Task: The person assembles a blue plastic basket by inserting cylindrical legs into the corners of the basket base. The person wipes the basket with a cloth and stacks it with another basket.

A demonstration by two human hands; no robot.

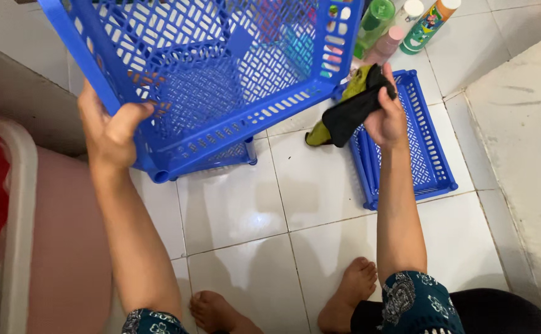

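Note:
My left hand [111, 128] grips the lower rim of a large blue perforated plastic basket [221, 68], which is tilted up off the floor with its open side toward me. My right hand [386, 117] is closed around a dark and yellow-green cloth [345, 114], held against the basket's right corner. A second blue perforated tray [422, 142] lies flat on the white tiles under my right hand. A third blue piece [221, 158] shows beneath the lifted basket.
Several bottles [400, 28] stand on the tiles at the upper right, behind the basket. A pink and white tub [20, 229] with something red in it sits at the left. My bare feet [283, 303] rest on the white floor tiles near the bottom edge.

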